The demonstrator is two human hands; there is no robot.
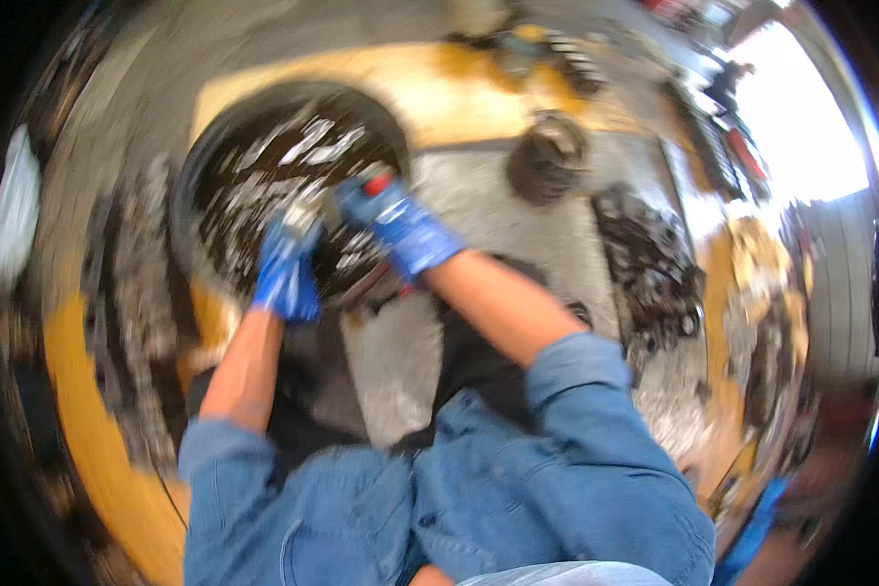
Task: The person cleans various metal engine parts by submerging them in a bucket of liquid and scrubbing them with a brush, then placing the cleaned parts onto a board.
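Note:
Both my hands wear blue gloves and are held over a round black tub (pixel 188 239) of dark, shiny liquid. My left hand (pixel 289 256) is closed on a small pale metallic part (pixel 303 213), blurred by motion. Close beside it, my right hand (pixel 393 221) is wrapped round a tool with a red end (pixel 377 183); the tool's other end is too blurred to name. Between the two hands, the part and the tool are very near each other, and I cannot tell whether they touch.
Right of the tub stands a dark cylindrical container (pixel 549 161). Farther right lies a pile of dark metal parts (pixel 649 269) on a sheet. More dark parts (pixel 137 313) line the left side. At the far right, a person (pixel 728 83) is near a bright opening.

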